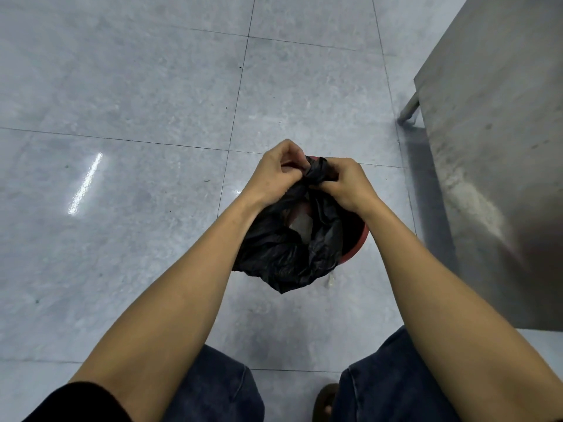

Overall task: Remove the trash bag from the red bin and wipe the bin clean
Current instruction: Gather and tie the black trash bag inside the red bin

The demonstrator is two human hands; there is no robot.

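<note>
Black plastic trash bag [286, 254] hangs beneath both hands, over the red bin [355, 239]. Left hand [278, 172] and right hand [347, 184] each pinch the bag's gathered, knotted top between them. Beyond: grey tiled floor [137, 86].

The floor [137, 86] is pale grey tile with dark grout lines, glossy enough to catch a streak of light at left. On it stands a red bin [355, 239], a metal cabinet [493, 147] on a leg at right, and a sandalled foot [326, 402] nearest.
</note>
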